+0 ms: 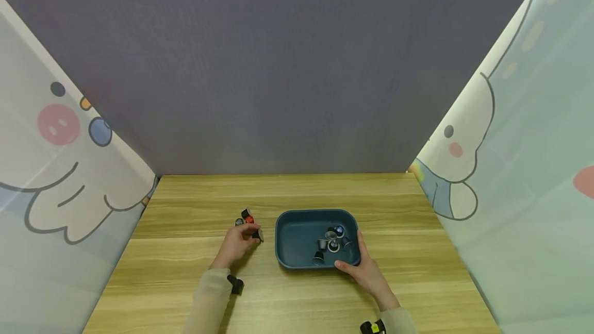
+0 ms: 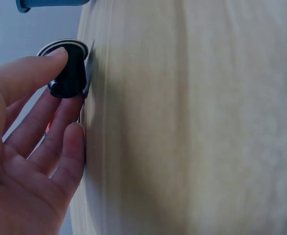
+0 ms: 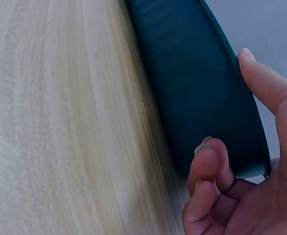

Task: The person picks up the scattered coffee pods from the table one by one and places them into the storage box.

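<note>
My left hand (image 1: 235,245) is at the table left of the tray, with a black coffee capsule (image 2: 69,73) pinched between thumb and fingers. The capsule's pale-rimmed wide end faces up in the left wrist view. Just beyond that hand are a red capsule (image 1: 249,219), a grey one (image 1: 238,221) and another black one (image 1: 246,213). My right hand (image 1: 368,271) grips the near right corner of a dark teal tray (image 1: 294,244). Its thumb lies over the rim and its other fingers are against the outer wall. Several coffee capsules (image 1: 322,244) lie in the tray's right half.
The wooden table (image 1: 297,298) extends around the tray and both hands. A grey panel (image 1: 287,92) rises at its back edge. Printed cartoon sheets (image 1: 533,169) hang on both sides.
</note>
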`<state>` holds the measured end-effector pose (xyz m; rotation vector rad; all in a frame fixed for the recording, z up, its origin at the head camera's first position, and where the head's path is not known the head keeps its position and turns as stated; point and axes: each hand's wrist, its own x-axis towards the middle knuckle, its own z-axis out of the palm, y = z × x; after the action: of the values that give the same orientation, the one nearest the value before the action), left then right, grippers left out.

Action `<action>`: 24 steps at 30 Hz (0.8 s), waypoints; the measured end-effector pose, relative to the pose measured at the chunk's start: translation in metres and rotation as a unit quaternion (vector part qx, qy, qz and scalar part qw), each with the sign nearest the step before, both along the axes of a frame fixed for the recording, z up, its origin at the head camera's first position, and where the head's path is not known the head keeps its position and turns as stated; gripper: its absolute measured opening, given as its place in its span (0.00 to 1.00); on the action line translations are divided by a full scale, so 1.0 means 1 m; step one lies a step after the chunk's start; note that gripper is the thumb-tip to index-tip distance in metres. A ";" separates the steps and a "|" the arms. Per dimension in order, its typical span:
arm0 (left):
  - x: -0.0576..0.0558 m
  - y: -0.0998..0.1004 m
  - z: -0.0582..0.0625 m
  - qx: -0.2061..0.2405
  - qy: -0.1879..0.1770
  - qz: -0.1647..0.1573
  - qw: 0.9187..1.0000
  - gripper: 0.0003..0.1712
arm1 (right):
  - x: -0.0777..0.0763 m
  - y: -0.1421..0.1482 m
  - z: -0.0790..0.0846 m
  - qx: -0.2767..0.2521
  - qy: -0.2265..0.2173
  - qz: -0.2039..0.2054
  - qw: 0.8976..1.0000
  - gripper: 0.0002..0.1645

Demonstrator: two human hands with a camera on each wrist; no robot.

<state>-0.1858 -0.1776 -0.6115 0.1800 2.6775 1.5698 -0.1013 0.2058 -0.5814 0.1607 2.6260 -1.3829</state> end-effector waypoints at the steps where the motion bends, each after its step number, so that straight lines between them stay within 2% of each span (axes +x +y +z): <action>1: 0.000 0.000 0.000 0.002 0.002 -0.001 1.000 0.19 | 0.000 0.000 0.000 0.000 -0.001 0.001 1.000 0.72; 17: 0.001 -0.001 0.007 0.013 -0.001 0.011 1.000 0.19 | -0.001 0.000 0.000 -0.003 0.002 0.002 1.000 0.71; 24: 0.002 -0.002 0.014 0.022 0.005 0.011 1.000 0.18 | -0.003 0.000 -0.003 -0.015 -0.011 -0.003 1.000 0.72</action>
<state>-0.1843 -0.1794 -0.5978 0.1614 2.6622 1.6398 -0.1040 0.2059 -0.5844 0.1801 2.5871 -1.4146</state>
